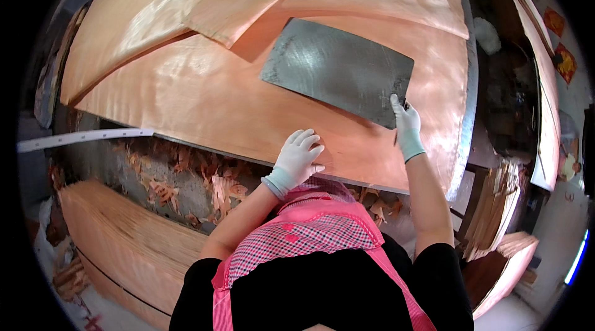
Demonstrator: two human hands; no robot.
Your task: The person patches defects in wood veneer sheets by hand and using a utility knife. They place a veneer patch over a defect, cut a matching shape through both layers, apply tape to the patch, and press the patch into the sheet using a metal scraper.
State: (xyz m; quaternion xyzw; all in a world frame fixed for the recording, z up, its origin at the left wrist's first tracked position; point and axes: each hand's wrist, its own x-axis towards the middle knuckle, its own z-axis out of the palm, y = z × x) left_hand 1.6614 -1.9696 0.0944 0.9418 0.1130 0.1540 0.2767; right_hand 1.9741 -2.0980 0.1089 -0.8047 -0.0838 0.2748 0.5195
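Observation:
My right hand (407, 126), in a white glove with a green cuff, grips the near right corner of a dark grey rectangular plate (338, 67), its thumb on top. The plate looks like thin metal, slightly tilted over a reddish-brown wood veneer sheet (204, 101); a shadow runs under its near edge. My left hand (299, 160), gloved alike, lies on the veneer close to the near edge, fingers stretched out and holding nothing. Beyond the plate, a loose veneer piece (248, 12) lies folded over the sheet, its pointed corner towards me.
A white measuring strip (87, 138) juts out at the left. Torn veneer scraps (164, 191) litter the floor below the table's near edge. To the lower left sits a thick veneer stack (133, 232); another bundle of strips (496, 207) stands at the right.

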